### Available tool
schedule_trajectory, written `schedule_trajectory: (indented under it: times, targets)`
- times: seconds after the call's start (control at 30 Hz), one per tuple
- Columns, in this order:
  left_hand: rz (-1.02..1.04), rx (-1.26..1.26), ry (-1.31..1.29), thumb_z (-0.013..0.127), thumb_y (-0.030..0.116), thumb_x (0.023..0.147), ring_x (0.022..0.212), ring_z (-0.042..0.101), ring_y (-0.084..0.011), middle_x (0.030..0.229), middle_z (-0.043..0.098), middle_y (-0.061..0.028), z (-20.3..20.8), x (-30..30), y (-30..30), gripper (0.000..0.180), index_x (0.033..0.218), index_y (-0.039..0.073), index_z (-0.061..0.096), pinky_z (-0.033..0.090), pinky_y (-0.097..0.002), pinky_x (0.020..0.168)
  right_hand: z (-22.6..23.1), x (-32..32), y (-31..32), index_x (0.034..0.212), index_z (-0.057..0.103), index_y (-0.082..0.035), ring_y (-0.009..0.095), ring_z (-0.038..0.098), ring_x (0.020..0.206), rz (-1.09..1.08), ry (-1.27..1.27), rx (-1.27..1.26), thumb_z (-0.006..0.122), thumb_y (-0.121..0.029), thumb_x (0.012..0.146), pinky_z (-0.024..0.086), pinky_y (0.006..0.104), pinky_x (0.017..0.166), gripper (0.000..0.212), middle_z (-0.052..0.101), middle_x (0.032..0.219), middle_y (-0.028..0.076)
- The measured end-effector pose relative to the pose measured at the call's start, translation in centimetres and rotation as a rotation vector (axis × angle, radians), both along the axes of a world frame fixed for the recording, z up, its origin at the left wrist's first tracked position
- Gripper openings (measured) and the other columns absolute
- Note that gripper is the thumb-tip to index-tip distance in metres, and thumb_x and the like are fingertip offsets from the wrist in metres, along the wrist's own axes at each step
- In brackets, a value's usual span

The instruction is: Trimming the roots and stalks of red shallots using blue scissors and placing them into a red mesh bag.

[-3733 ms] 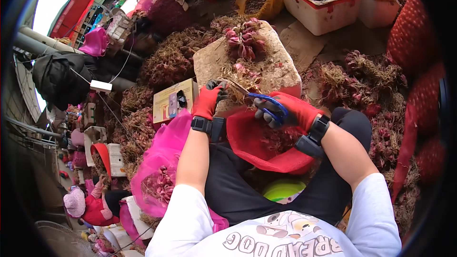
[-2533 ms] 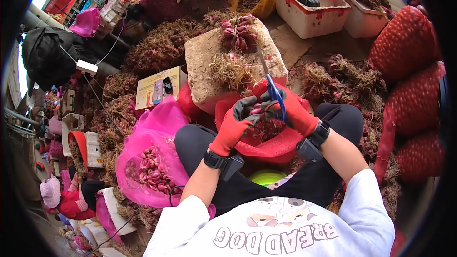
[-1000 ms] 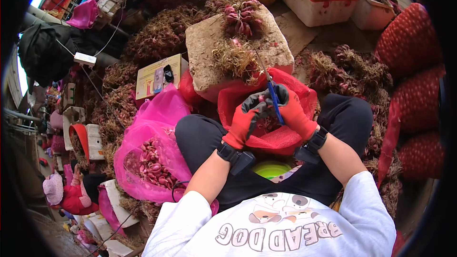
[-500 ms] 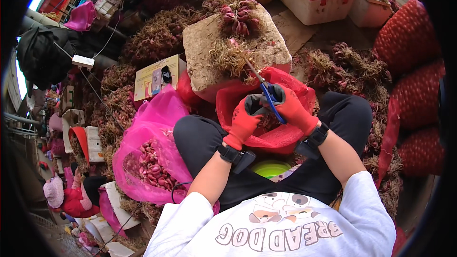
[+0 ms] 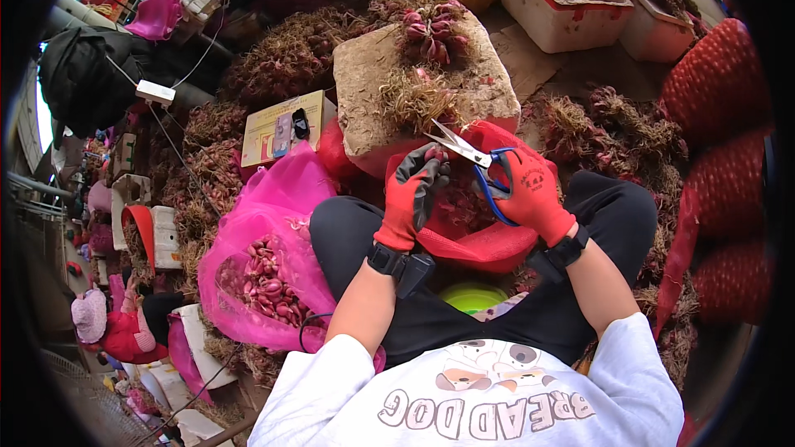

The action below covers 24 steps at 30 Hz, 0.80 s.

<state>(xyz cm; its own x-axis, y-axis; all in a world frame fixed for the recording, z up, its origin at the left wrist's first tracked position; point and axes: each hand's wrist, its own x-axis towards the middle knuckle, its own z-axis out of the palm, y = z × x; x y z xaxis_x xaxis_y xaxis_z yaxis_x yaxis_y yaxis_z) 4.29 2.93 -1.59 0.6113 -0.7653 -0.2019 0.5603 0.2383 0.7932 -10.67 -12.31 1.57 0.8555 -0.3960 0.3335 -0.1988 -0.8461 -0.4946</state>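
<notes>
Both my hands wear red gloves with dark palms. In my right hand (image 5: 532, 192) is a pair of scissors (image 5: 460, 147) with blue handles, its blades spread and pointing up and left. My left hand (image 5: 409, 199) pinches a small shallot (image 5: 433, 152) near the blades; the fingers partly cover it. Below them, a red mesh bag (image 5: 484, 247) lies open between my legs with trimmings and shallots inside. Just beyond, a pale foam block (image 5: 364, 87) carries a bunch of shallots (image 5: 435, 31) and a heap of dry stalks (image 5: 414, 102).
To my left is a pink mesh bag (image 5: 286, 178) with loose shallots (image 5: 272, 288). A cardboard box (image 5: 258, 131) stands behind it. Dried shallot bunches (image 5: 617, 128) lie on both sides. White foam boxes (image 5: 567, 26) and full red sacks (image 5: 712, 79) are farther off. A person (image 5: 124, 323) sits far left.
My hands have moved apart. The scissors, steeply angled before, now tilt further left with blades spread, and my left hand has come up beside their tips, showing the shallot. The view has shifted slightly.
</notes>
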Motion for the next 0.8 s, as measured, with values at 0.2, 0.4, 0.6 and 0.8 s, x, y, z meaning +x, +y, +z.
schedule_trajectory:
  times: [0.2,0.4,0.6,0.8]
  targets:
    - [0.147,0.014,0.081,0.059,0.010,0.090,0.081,0.061,-0.0101,0.096,0.061,-0.0018,0.5,-0.2,0.1,0.024,0.113,0.007,0.056,0.051,-0.0215,0.070,-1.8,-0.7,0.3,0.104,0.055,-0.007,0.031,0.059,0.090,0.003,0.143,0.016,0.072,-0.030,0.067,0.045,0.0401,0.077,0.047,0.059,0.097,0.012]
    - [0.101,0.054,-0.020,0.060,0.010,0.089,0.082,0.061,-0.0106,0.098,0.062,-0.0036,0.2,0.2,0.2,0.024,0.113,0.006,0.056,0.052,-0.0223,0.071,-2.0,-0.5,0.1,0.098,0.061,-0.008,0.030,0.062,0.081,-0.028,0.195,0.071,0.072,-0.028,0.070,0.048,0.0383,0.071,0.036,0.063,0.088,0.011]
    - [0.056,0.030,-0.096,0.059,0.004,0.088,0.082,0.062,-0.0130,0.099,0.062,-0.0059,-0.2,-0.5,-0.1,0.026,0.114,0.001,0.055,0.052,-0.0253,0.073,-1.7,0.1,-0.7,0.098,0.062,-0.004,0.023,0.065,0.077,-0.023,-0.057,0.413,0.075,-0.019,0.073,0.048,0.0318,0.070,0.032,0.066,0.084,0.011]
    - [-0.059,0.079,-0.123,0.062,-0.001,0.085,0.083,0.062,-0.0110,0.097,0.063,-0.0050,-1.1,-2.7,-1.0,0.028,0.112,-0.002,0.056,0.053,-0.0245,0.070,-0.8,1.7,0.2,0.097,0.062,-0.004,0.026,0.064,0.082,0.172,-0.209,0.582,0.071,-0.014,0.074,0.048,0.0342,0.074,0.026,0.065,0.088,0.012]
